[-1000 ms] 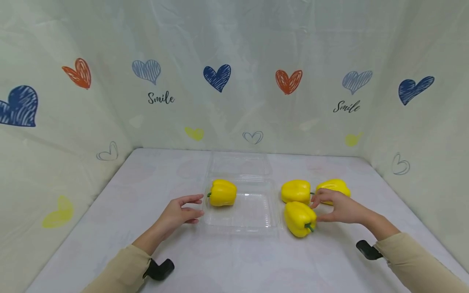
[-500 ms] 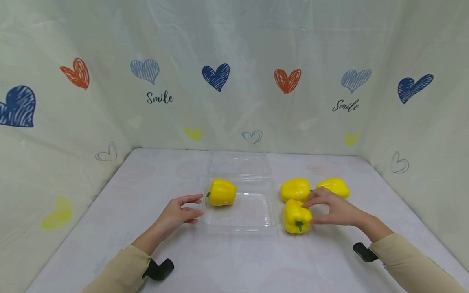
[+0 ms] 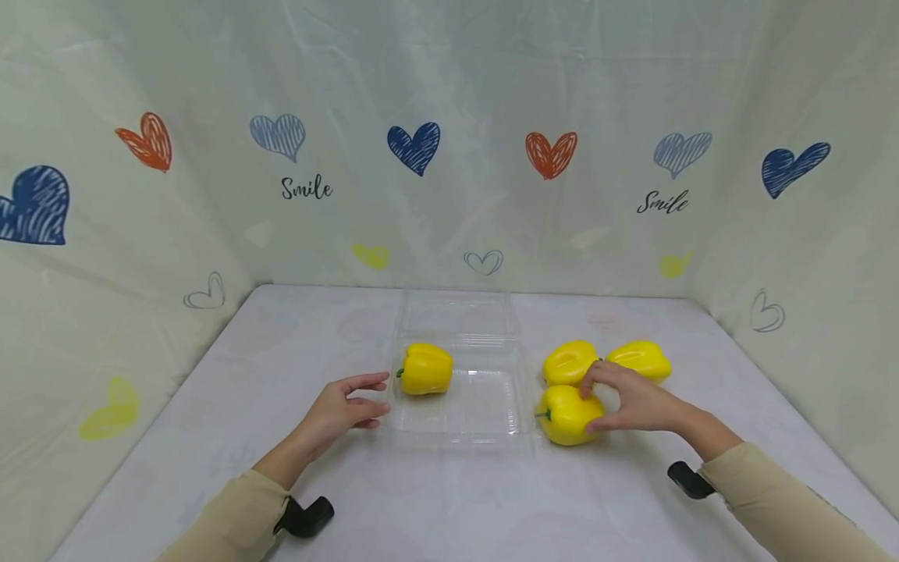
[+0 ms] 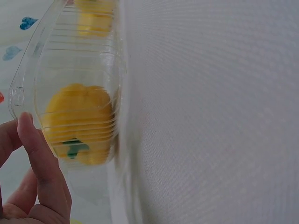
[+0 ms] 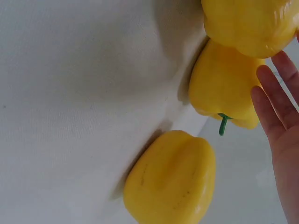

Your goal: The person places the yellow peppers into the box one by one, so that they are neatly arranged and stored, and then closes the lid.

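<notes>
My right hand (image 3: 632,398) holds a yellow bell pepper (image 3: 565,417) between thumb and fingers, its green stem toward the left. In the right wrist view the held bell pepper (image 5: 252,23) fills the top right corner, and only part of the hand (image 5: 285,126) shows. A clear plastic clamshell container (image 3: 485,437) lies with its lid (image 3: 460,316) folded back behind it. Inside its left part rests another yellow bell pepper (image 3: 426,370). The straight fingertips of my left hand (image 3: 337,410) touch the container's left edge; the left wrist view shows them at the container's rim (image 4: 18,95).
Two more yellow bell peppers, a nearer one (image 3: 567,361) and one farther right (image 3: 639,359), lie behind the right hand. The white table (image 3: 449,507) meets a pale curtain (image 3: 485,78) with printed hearts at the back and sides.
My right hand has moved slightly left and now grips the front bell pepper, which has turned so its stem points left. The bell pepper behind it has shifted a little. The left hand stays put.
</notes>
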A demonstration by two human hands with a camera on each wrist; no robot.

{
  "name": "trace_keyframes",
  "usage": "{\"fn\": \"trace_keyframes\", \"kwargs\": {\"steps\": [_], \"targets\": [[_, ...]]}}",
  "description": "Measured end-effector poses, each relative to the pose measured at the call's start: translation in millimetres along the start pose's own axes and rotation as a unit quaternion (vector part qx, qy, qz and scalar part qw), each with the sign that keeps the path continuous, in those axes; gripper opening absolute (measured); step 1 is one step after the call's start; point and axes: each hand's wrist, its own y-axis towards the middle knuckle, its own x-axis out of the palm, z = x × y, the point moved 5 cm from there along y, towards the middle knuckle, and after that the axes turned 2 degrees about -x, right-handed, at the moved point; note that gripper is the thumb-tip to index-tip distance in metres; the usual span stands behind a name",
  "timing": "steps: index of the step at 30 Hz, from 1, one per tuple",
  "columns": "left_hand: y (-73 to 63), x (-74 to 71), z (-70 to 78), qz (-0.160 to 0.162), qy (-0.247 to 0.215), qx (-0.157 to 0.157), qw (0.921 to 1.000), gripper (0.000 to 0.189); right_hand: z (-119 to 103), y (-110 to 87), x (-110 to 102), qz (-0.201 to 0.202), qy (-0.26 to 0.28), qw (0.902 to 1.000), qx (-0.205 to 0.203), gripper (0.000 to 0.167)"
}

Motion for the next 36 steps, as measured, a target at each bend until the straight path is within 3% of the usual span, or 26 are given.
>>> {"fn": "trace_keyframes", "kwargs": {"steps": [9,17,28,36], "targets": [[-0.5,-0.3,0.0,0.002,0.0,0.001,1.0,0.051,1.9,-2.2,6.1,-0.007,0.034,0.9987,-0.036,0.05],[-0.8,0.5,-0.1,0.004,0.003,0.001,1.0,0.051,4.4,0.1,8.9,-0.016,0.032,0.9992,-0.015,0.057],[-0.1,0.2,-0.6,0.001,-0.003,0.008,1.0,0.051,1.3,2.0,-7.0,-0.002,0.028,0.9995,-0.012,0.055],[0.0,-0.1,-1.2,0.001,-0.007,0.008,0.9999,0.051,-4.8,6.9,-24.7,0.033,0.009,0.9991,-0.024,0.055]]}}
